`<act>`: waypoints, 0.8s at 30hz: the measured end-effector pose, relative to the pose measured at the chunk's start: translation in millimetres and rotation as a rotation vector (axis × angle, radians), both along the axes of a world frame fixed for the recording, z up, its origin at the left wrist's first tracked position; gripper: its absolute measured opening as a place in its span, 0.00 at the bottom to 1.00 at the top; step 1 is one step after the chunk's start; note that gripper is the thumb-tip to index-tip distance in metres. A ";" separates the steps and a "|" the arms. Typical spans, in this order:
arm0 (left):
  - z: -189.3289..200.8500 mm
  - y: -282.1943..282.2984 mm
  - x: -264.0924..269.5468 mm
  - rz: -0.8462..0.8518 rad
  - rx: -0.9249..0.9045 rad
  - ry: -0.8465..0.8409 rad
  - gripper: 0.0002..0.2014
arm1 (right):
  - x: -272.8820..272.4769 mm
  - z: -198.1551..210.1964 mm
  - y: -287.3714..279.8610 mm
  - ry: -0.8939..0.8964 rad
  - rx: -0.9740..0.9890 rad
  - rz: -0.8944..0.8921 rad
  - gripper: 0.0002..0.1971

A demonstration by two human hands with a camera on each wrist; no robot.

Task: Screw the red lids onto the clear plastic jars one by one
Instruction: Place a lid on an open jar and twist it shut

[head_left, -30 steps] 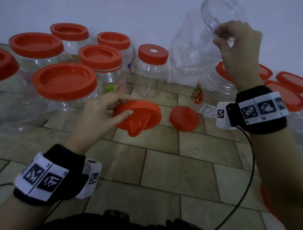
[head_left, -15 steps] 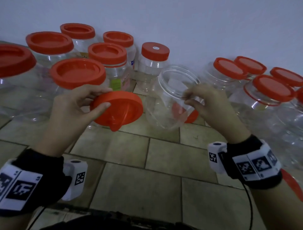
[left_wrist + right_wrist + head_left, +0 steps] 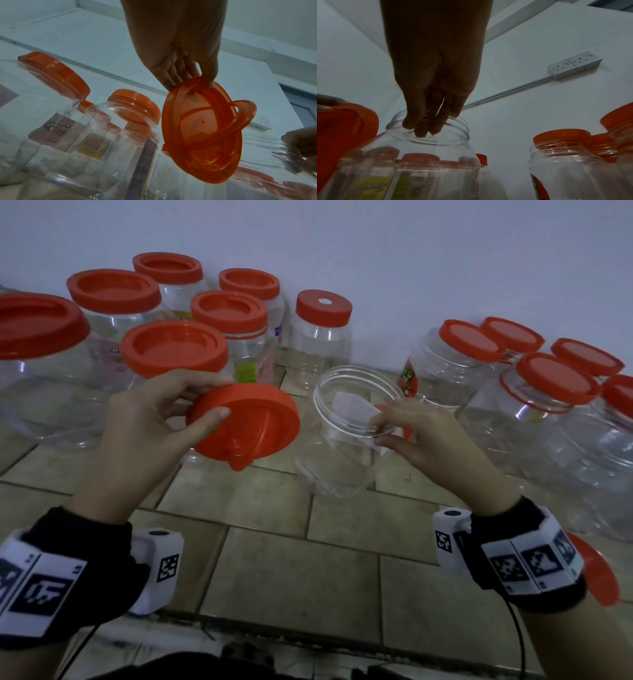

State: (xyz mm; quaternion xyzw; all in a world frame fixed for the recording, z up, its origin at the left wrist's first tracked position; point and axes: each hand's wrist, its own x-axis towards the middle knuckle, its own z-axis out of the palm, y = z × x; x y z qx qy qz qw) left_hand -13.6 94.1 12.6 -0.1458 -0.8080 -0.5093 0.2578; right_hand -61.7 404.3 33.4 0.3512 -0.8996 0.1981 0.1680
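My left hand grips a red lid with a loop handle, tilted, just left of the open clear jar. From the left wrist view the lid shows its handle side, pinched at its top edge between thumb and fingers. My right hand holds the jar by its threaded rim, fingers inside the mouth and thumb outside. The right wrist view shows those fingers reaching into the jar's mouth. The jar stands upright on the tiled floor.
Several capped jars stand in a cluster at back left, and several more at right by the white wall. A loose red lid lies at the right, behind my right wrist. Another red lid shows through the open jar.
My right hand has brought the open jar down from high near the wall to the floor in front of me. The left hand has carried the lid up beside the jar's mouth.
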 end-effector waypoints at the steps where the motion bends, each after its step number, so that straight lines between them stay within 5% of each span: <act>1: 1.6 0.0 0.3 -0.003 -0.001 0.001 0.14 | 0.7 0.2 0.9 -0.008 0.004 0.000 0.08; 13: 27.9 8.1 -0.5 -0.090 0.029 0.090 0.13 | 21.5 32.5 -53.9 -0.121 -0.342 0.114 0.28; 24: 41.6 18.8 -3.3 -0.116 0.079 0.149 0.15 | 12.7 48.3 -76.8 -0.027 -0.553 0.134 0.15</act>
